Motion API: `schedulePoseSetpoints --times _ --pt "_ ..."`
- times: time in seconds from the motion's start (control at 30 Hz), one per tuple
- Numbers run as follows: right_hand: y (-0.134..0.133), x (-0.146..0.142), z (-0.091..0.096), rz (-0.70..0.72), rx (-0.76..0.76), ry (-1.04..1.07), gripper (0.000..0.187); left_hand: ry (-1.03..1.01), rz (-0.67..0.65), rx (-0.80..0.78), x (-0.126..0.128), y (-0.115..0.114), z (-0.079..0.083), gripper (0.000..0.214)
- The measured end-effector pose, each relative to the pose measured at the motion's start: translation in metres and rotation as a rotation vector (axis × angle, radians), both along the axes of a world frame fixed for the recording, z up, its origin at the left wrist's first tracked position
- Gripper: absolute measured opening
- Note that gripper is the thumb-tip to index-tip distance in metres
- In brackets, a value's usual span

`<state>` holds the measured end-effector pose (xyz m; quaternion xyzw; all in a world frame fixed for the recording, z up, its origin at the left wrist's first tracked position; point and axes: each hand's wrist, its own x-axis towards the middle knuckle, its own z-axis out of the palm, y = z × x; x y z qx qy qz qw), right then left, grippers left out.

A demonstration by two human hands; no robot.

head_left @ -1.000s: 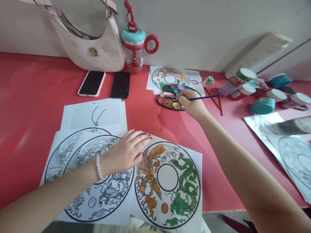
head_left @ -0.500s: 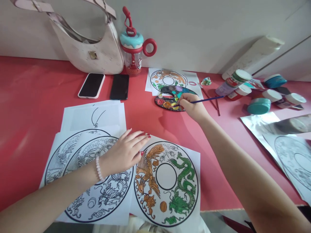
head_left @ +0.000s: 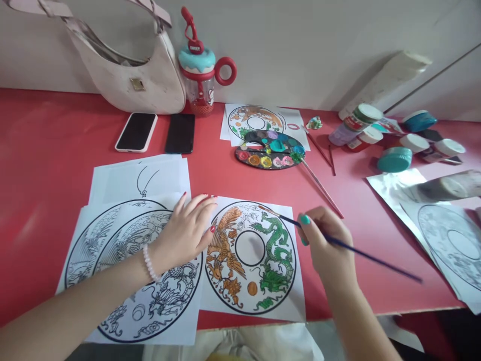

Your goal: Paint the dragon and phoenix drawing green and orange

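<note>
My right hand pinches a dark blue paintbrush. Its orange-brown tip is at the upper edge of a ring design on a colouring sheet; contact I cannot confirm. On that sheet, a bird at left is painted orange and a dragon at right green. My left hand lies flat with fingers spread, over the sheet's left edge and an unpainted line-art sheet. Beyond the hands, a black palette holds several paint colours. A green-tipped brush leans on its right end.
At the back stand a pale handbag and a drinking cup. Two phones lie in front of them. Several paint jars crowd the right, near more paper sheets. Two thin brushes lie beside the palette.
My right hand has brought the blue paintbrush from the palette down to the colouring sheet. The sheet has slid slightly away from me. A green-tipped brush now shows at the palette.
</note>
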<state>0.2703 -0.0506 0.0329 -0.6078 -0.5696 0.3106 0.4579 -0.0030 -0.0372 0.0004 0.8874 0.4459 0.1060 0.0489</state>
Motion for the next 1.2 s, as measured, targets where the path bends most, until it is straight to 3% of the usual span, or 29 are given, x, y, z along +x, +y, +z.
schedulePoseSetpoints --times 0.17,0.3,0.47,0.6,0.8,1.2 --pt "-0.050 -0.003 -0.012 0.062 0.029 -0.028 0.018 0.019 -0.023 0.027 -0.001 0.001 0.000 0.041" --pt "-0.064 0.006 -0.014 0.079 0.070 -0.095 0.022 0.023 -0.044 0.042 -0.003 0.002 0.000 0.042" --pt "-0.045 0.007 -0.012 0.177 0.037 0.100 0.014 0.017 -0.101 0.060 -0.003 0.003 0.001 0.040" --pt "-0.027 -0.006 -0.018 0.156 0.011 0.221 0.031 0.018 -0.113 0.052 -0.004 0.003 0.001 0.038" --pt "-0.019 -0.013 -0.028 0.230 0.023 0.204 0.024 0.018 -0.113 0.041 -0.006 0.003 -0.001 0.039" --pt "-0.021 -0.016 -0.028 0.310 0.091 0.098 0.027 0.002 -0.117 0.027 -0.005 0.005 -0.001 0.037"
